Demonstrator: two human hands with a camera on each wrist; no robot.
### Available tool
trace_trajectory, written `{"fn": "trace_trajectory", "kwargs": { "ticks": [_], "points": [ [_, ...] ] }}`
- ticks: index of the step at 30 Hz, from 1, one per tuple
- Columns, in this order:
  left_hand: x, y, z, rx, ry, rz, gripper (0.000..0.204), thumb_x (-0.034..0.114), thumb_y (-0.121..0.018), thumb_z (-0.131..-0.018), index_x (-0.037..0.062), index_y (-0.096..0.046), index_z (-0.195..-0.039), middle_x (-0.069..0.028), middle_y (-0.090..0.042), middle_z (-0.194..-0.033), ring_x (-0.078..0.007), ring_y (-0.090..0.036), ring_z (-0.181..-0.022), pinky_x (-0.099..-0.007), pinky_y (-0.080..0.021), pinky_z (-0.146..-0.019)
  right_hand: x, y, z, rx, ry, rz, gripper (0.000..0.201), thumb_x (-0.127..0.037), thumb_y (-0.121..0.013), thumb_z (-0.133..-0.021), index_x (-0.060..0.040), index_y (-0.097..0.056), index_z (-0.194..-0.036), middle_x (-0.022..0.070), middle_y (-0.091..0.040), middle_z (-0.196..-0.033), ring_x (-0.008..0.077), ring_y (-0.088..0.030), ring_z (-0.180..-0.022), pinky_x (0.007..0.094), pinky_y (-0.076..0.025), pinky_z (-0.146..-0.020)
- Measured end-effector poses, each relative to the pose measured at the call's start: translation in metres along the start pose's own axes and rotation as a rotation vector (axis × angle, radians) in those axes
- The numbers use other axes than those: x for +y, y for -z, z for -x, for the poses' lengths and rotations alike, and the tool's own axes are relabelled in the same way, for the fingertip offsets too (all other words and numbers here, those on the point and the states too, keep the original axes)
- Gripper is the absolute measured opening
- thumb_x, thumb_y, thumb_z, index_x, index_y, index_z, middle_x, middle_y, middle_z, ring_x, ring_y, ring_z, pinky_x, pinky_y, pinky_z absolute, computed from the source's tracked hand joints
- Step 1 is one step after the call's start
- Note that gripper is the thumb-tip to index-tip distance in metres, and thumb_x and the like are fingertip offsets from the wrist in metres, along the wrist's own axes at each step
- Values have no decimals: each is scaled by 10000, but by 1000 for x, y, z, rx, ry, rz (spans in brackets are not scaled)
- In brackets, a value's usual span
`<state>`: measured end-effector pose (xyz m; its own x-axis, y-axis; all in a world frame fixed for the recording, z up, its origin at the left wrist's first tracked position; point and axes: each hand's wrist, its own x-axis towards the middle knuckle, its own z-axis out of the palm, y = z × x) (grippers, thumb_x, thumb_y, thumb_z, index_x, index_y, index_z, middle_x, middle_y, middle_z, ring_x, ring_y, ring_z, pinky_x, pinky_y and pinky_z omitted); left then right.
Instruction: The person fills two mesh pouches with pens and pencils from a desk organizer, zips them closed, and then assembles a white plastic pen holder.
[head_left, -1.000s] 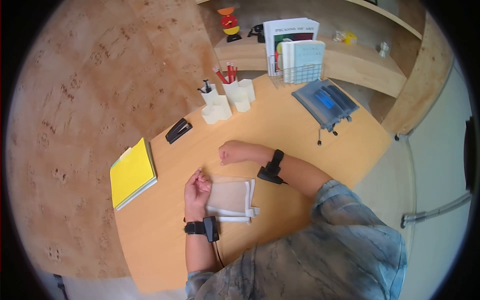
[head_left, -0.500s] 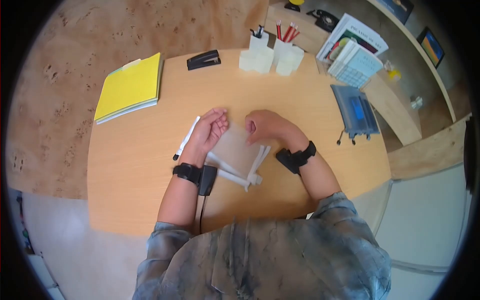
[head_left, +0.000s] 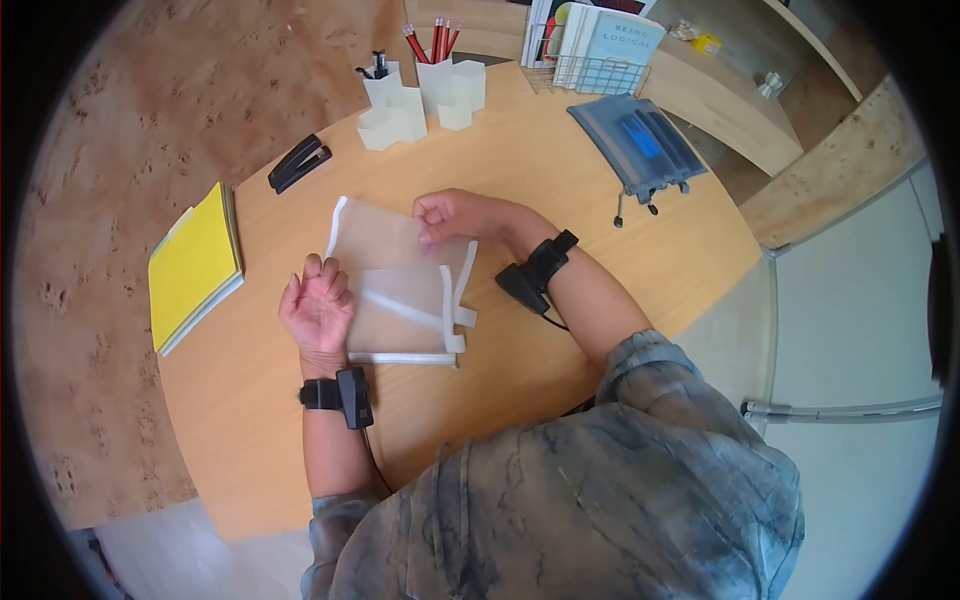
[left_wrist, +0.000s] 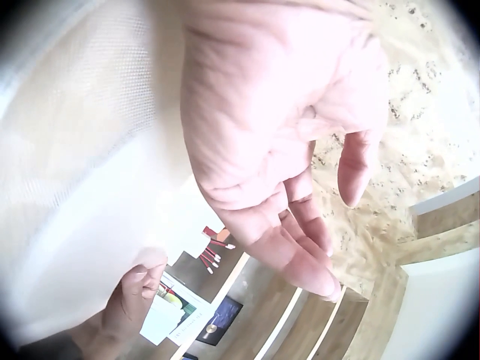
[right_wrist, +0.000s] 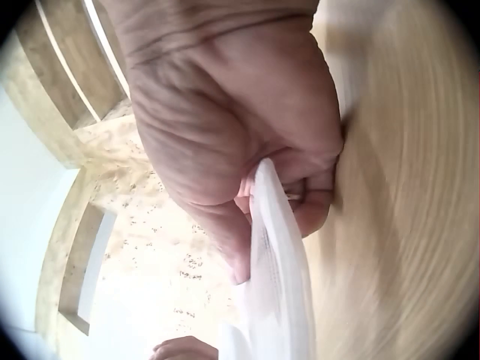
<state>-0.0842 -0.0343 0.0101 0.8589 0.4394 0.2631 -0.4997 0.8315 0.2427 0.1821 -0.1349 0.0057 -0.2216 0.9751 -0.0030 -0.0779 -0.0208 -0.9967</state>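
Two overlapping layers of sheer mesh with white edging, pouch-like, lie in front of me: a farther mesh piece (head_left: 375,232) and a nearer mesh piece (head_left: 395,325). My right hand (head_left: 455,215) pinches the farther one near its far right corner; in the right wrist view white-edged mesh (right_wrist: 281,277) runs out from between thumb and fingers. At the left side of the mesh is my left hand (head_left: 320,305), palm up. Its fingers (left_wrist: 289,259) bend loosely and hold nothing in the left wrist view.
A yellow folder (head_left: 195,270) lies at the left table edge, a black stapler (head_left: 300,163) beyond it. White hexagonal holders (head_left: 395,120) with pens and pencils stand at the back. A wire rack (head_left: 600,75) of books and a blue-grey pouch (head_left: 635,145) are at back right.
My right hand has come onto the mesh and now pinches it. The layers are spread farther apart, and my left hand has shifted to the left side of them. The head view has swung about.
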Motion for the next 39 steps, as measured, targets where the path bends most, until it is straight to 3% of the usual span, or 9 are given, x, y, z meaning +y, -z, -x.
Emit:
{"fn": "trace_trajectory", "kwargs": {
  "ticks": [4, 7, 12, 14, 17, 21, 27, 28, 39],
  "points": [
    [-4, -5, -4, 143, -6, -124, 243, 165, -498, -904, -17, -509, -1065, -77, -489, -881, -177, -500, -755, -281, -466, -656, 7, 6, -2, 192, 20, -101, 102, -92, -610, -869, -63, -538, -935, 54, -646, -874, 125, -620, -814, 254, -488, -721],
    [-6, 6, -13, 462, 69, -394, 213, 138, -488, -919, -19, -562, -1042, -88, -595, -837, -183, -587, -747, -290, -514, -704, 13, 10, -5, 340, 114, -286, 102, -79, -594, -883, -70, -527, -960, 54, -634, -896, 129, -615, -820, 250, -487, -735],
    [-12, 8, -13, 455, 108, -654, 153, 59, -503, -918, -25, -581, -1017, -92, -632, -844, -169, -642, -758, -262, -540, -718, 17, 18, -7, 545, 338, -440, 114, -66, -582, -893, -69, -523, -990, 48, -614, -924, 130, -604, -855, 255, -492, -772],
    [-10, 11, -13, 441, 115, -680, 195, 120, -491, -940, -28, -571, -1038, -111, -636, -876, -184, -647, -798, -285, -540, -754, 6, 16, -4, 612, 356, -491, 118, -64, -585, -890, -64, -527, -992, 44, -610, -924, 130, -602, -865, 259, -495, -784],
    [-16, 1, -16, 445, 122, -640, 287, 221, -459, -968, -29, -553, -1073, -142, -637, -941, -212, -644, -876, -324, -533, -815, 2, 11, -3, 544, 376, -563, 130, -72, -596, -885, -61, -534, -998, 41, -609, -927, 127, -602, -853, 261, -495, -801],
    [-19, -2, -17, 352, 116, -561, 405, 315, -446, -973, -50, -496, -1142, -171, -613, -1067, -230, -615, -996, -350, -521, -865, -1, -1, -4, 402, 230, -430, 139, -74, -614, -872, -60, -541, -990, 32, -616, -909, 111, -601, -820, 248, -491, -758],
    [-21, 9, -13, 514, 9, -708, 269, 125, -530, -930, -7, -529, -1165, -144, -616, -1083, -226, -623, -977, -336, -534, -855, -4, -13, -3, 268, 85, -184, 163, -74, -651, -842, -51, -554, -971, 17, -625, -870, 90, -594, -774, 220, -473, -693],
    [-17, 16, -12, 514, 29, -644, 310, 2, -560, -881, -4, -521, -1189, -137, -615, -1092, -225, -623, -986, -321, -542, -851, -6, -13, -2, 266, 68, -187, 166, -75, -654, -840, -50, -555, -971, 17, -625, -872, 88, -594, -772, 217, -473, -695],
    [-16, 4, -15, 468, -82, -641, 319, -15, -522, -897, -33, -488, -1213, -178, -606, -1118, -270, -621, -1014, -353, -540, -875, 1, -7, -5, 343, 33, -210, 145, -109, -634, -864, -51, -572, -981, 11, -622, -884, 79, -589, -785, 208, -474, -701]
  ]
}}
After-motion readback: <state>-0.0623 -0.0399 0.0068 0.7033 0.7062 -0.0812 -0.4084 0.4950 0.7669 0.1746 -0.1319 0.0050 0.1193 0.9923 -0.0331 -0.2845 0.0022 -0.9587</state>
